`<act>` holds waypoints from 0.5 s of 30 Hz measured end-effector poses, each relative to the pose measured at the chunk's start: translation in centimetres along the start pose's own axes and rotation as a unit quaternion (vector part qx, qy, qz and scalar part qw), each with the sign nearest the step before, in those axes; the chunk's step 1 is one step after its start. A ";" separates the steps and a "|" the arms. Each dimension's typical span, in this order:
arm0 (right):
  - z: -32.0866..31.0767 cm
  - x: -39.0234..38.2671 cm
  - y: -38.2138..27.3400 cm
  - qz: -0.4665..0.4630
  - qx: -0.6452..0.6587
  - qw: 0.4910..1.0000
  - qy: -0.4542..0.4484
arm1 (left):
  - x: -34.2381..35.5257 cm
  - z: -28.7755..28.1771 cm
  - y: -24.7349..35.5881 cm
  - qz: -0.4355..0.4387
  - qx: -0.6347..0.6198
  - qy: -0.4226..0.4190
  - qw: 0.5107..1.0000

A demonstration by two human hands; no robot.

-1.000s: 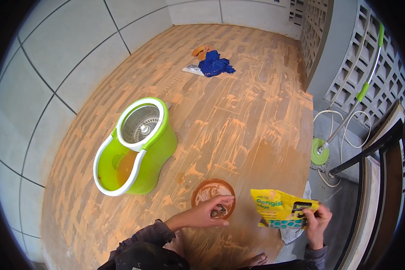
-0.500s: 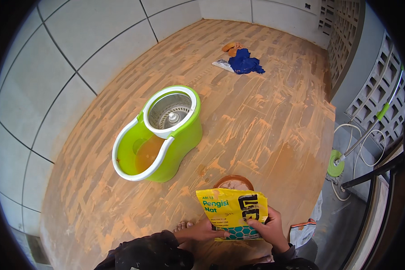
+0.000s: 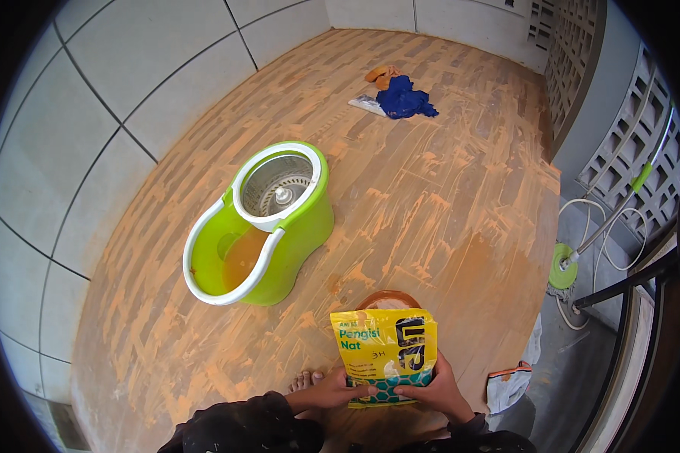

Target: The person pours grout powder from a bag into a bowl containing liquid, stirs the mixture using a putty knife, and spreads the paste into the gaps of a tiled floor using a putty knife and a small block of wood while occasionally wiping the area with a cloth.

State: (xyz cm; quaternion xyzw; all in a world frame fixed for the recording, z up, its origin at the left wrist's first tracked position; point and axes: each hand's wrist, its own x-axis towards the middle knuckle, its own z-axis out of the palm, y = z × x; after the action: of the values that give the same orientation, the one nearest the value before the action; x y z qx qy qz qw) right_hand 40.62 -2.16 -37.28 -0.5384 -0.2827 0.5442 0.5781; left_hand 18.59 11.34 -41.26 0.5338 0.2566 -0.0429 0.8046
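The left hand (image 3: pixel 340 389) and right hand (image 3: pixel 436 390) are shown paired in front of the body, closed in a shared grip. The left forearm is brought in from the lower left, covered by a dark sleeve (image 3: pixel 261 423) and bared at the wrist; the right wrist (image 3: pixel 456 408) is likewise bared and is angled in from the lower right. The thumbs (image 3: pixel 365 390) are pointed toward each other — tips near but apart — while the remaining fingers are mostly hidden. Bare toes (image 3: pixel 307 379) are exposed beside the left forearm.
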 end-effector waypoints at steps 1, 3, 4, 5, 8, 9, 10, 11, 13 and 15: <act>0.1 -0.2 0.6 -0.015 0.008 1.000 0.017 | -0.1 0.1 0.1 -0.001 0.000 -0.002 1.000; 0.3 -0.3 1.3 -0.001 0.011 1.000 0.009 | -0.9 0.0 0.8 -0.022 -0.005 -0.008 1.000; 0.5 -0.3 1.7 0.013 0.014 1.000 0.000 | -1.1 -0.2 0.5 -0.024 -0.004 -0.007 1.000; 0.3 -0.5 2.0 0.013 0.014 1.000 0.002 | -0.9 -0.3 0.6 -0.018 0.014 -0.028 0.999; -0.4 -1.2 2.9 0.059 0.057 0.997 0.002 | -1.0 -1.3 1.1 -0.028 0.084 -0.097 0.991; -0.8 -1.4 3.3 0.078 0.064 0.995 -0.003 | -1.0 -2.2 1.6 -0.041 0.135 -0.145 0.979; -1.4 -1.8 3.5 0.098 0.072 0.993 -0.004 | -0.7 -3.3 2.7 -0.031 0.154 -0.177 0.972; -1.7 -1.8 3.8 0.105 0.081 0.991 0.003 | -1.1 -5.0 4.2 -0.028 0.171 -0.208 0.963; -2.0 -2.3 3.8 0.142 0.083 0.985 -0.060 | -2.2 -7.8 8.0 -0.086 0.160 -0.100 0.978; -0.7 -1.6 3.5 0.203 0.095 0.967 -0.116 | -4.0 -11.2 8.3 -0.009 0.097 0.114 0.989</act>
State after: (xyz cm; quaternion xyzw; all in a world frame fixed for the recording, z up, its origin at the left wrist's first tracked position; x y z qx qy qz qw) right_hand 39.72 -4.50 -40.26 -0.4599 -0.1793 0.7336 0.4671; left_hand 13.84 23.94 -35.78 0.6081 0.3458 -0.0138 0.7145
